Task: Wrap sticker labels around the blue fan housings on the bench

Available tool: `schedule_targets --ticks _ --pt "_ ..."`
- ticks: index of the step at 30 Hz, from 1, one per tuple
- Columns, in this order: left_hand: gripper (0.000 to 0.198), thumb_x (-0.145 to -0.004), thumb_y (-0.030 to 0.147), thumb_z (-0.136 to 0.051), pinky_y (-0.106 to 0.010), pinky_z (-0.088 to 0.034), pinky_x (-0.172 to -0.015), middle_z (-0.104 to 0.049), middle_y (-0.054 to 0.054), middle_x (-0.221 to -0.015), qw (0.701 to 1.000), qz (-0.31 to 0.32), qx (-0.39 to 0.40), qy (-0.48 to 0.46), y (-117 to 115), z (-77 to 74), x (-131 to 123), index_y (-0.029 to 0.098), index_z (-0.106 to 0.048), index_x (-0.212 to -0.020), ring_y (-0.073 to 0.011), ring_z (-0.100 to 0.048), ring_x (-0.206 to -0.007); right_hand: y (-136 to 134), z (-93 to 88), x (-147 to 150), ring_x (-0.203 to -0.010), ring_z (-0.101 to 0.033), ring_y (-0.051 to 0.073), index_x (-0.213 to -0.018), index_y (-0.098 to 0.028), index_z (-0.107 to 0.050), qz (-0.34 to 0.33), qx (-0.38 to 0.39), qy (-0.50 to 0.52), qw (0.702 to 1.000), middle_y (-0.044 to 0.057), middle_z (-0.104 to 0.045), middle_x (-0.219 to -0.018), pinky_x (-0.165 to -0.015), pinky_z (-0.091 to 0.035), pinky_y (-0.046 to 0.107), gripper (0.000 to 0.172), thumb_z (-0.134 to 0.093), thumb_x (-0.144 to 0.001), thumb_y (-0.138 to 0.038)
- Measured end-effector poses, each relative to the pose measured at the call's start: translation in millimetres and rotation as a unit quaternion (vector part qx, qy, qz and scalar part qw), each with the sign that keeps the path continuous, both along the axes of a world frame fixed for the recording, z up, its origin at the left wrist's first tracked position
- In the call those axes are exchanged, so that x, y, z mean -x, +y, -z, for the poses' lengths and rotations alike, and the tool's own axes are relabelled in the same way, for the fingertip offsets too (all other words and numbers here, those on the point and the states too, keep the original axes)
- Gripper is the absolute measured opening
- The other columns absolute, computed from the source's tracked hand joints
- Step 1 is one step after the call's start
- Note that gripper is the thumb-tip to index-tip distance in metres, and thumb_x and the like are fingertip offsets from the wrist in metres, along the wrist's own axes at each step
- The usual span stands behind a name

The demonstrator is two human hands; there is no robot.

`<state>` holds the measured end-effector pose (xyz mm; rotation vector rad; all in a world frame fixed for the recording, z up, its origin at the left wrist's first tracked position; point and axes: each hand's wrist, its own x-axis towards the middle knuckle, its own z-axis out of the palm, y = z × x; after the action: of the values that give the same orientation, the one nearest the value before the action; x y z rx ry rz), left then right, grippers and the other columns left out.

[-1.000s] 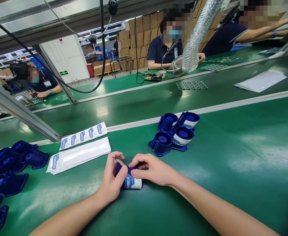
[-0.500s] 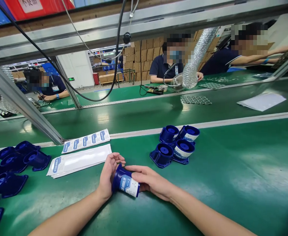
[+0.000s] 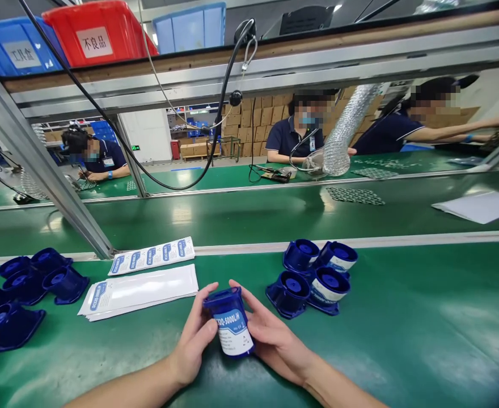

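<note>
1. We hold one dark blue plastic housing (image 3: 228,303) between both hands, just above or on the green workbench (image 3: 406,323); whether its lower end touches the surface we cannot tell.
2. Our left hand (image 3: 190,348) sits at the housing's 8 o'clock, partly closed: the thumb presses near the left edge of the front, while the fingers curl round the upper left side.
3. Our right hand (image 3: 279,343) sits at its 4 o'clock, also partly closed, with the thumb along the right side and a finger reaching up behind the 1 o'clock edge; we cannot see the rest of its grip.
4. The housing leans slightly, its wider, flanged end toward 11 o'clock and its rounded end toward 5 o'clock.
5. On the face toward us we read "32Q-5000L/H" on a white label (image 3: 235,335) with a blue band, a CE mark and small print too fine to make out.
6. At 2 o'clock from it we see four similar housings (image 3: 294,289) grouped together, two showing labels.
7. At 10 o'clock lie a printed label strip (image 3: 152,256) and a stack of mostly white sheets (image 3: 145,289); at 9 o'clock, more blue housings (image 3: 22,283).
</note>
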<state>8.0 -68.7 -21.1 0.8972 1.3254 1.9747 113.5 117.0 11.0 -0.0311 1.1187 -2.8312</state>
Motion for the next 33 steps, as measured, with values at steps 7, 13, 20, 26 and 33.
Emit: schedule_targets --ticks 7,13,20,26,33 --pt "0.055 -0.094 0.055 -0.072 -0.038 -0.049 -0.097 -0.067 -0.009 -0.127 0.999 -0.022 0.032 0.001 5 -10.9 6 0.024 -0.058 -0.137 -0.0274 -0.063 -0.111 2 12.5 5 -0.115 -0.069 0.029 -0.158 -0.034 -0.041 0.014 -0.09 0.034 0.995 0.01 -0.071 -0.128 -0.1 -0.048 0.045 0.093 -0.094 -0.081 -0.035" --pt "0.056 -0.091 0.058 -0.076 -0.039 -0.048 -0.096 -0.067 -0.01 -0.12 0.993 -0.065 0.093 0.039 3 -21.7 5 0.023 -0.059 -0.13 -0.0265 -0.061 -0.107 -9 13.3 3 -0.112 -0.068 0.028 -0.151 -0.034 -0.039 0.059 -0.173 0.042 0.982 0.01 -0.065 -0.124 -0.098 -0.052 0.047 0.087 -0.093 -0.084 -0.042" --pt "0.059 -0.085 0.059 -0.082 -0.036 -0.048 -0.093 -0.066 -0.008 -0.114 0.995 -0.06 0.076 0.01 5 -24.6 3 0.022 -0.057 -0.124 -0.0245 -0.06 -0.104 -8 11.8 6 -0.098 -0.07 0.023 -0.14 -0.031 -0.046 0.073 -0.232 0.058 0.968 0.007 -0.069 -0.113 -0.092 -0.053 0.042 0.06 -0.08 -0.095 -0.053" --pt "0.063 -0.095 0.06 -0.069 -0.042 -0.047 -0.101 -0.064 -0.01 -0.123 0.988 -0.067 0.133 0.046 3 -27.0 -4 0.024 -0.041 -0.139 -0.0278 -0.061 -0.113 -12 11.6 4 -0.091 -0.071 0.023 -0.134 -0.03 -0.045 0.098 -0.273 0.034 0.956 0.007 -0.072 -0.11 -0.086 -0.054 0.04 0.061 -0.08 -0.093 -0.058" --pt "0.077 -0.096 0.059 -0.067 -0.045 -0.043 -0.107 -0.059 -0.013 -0.135 0.981 -0.048 0.171 0.073 0 -31.3 -6 0.025 -0.025 -0.151 -0.0279 -0.059 -0.116 -14 11.2 3 -0.092 -0.074 0.024 -0.131 -0.029 -0.043 0.109 -0.288 0.027 0.951 0.009 -0.074 -0.11 -0.085 -0.054 0.041 0.061 -0.08 -0.092 -0.059"
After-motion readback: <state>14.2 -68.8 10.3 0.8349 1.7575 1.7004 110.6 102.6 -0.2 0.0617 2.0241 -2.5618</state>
